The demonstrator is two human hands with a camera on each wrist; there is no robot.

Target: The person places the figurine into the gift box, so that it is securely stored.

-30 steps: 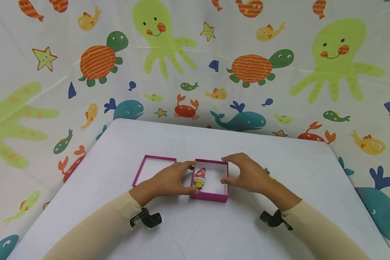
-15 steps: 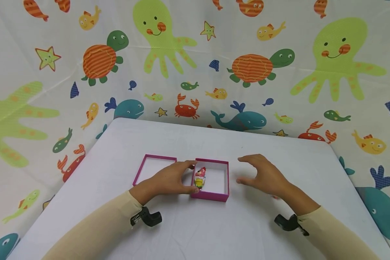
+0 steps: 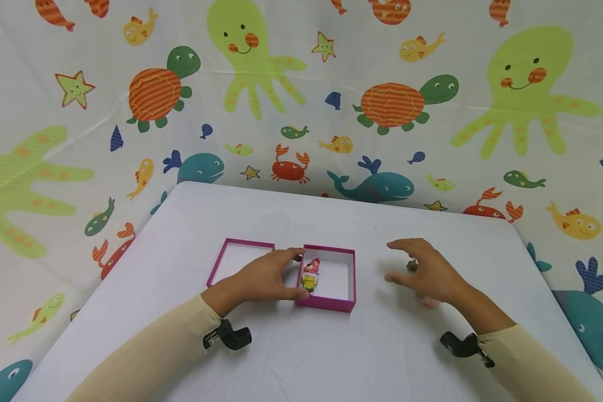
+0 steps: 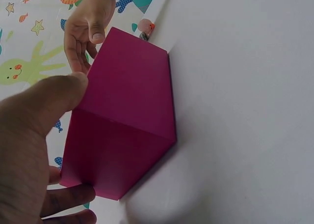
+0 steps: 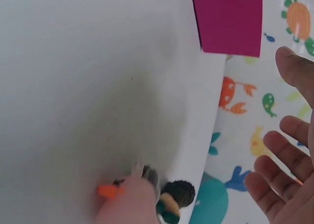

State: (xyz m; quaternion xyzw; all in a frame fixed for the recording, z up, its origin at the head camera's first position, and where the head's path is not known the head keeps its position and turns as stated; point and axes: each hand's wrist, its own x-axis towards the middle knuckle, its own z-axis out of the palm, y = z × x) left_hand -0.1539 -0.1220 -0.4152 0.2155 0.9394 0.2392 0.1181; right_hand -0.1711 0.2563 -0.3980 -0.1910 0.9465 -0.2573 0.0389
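Observation:
My left hand [image 3: 263, 276] holds an open magenta box [image 3: 335, 273] with a white inside, its thumb at the near left corner and fingertips at the far one. Inside the box, along its left wall, lies a small toy figurine [image 3: 310, 274] with a pink top and a yellow-green lower part. To the right of the box, my right hand [image 3: 429, 271] hovers over the table, thumb and fingers spread apart, holding nothing. Under and beside it are a rounded pink object [image 5: 130, 202], blurred, and a small figure with a dark textured top [image 5: 179, 194], both partly hidden in the head view.
A second magenta-rimmed box part [image 3: 216, 262], probably the lid, lies left of the box, partly behind my left hand. Everything stands on a white-covered table [image 3: 301, 357]. A sea-animal curtain [image 3: 291, 84] hangs behind the table's far edge.
My right hand has drawn away from the box's right side and moved right, over the small objects there. The left hand and the box have stayed in place.

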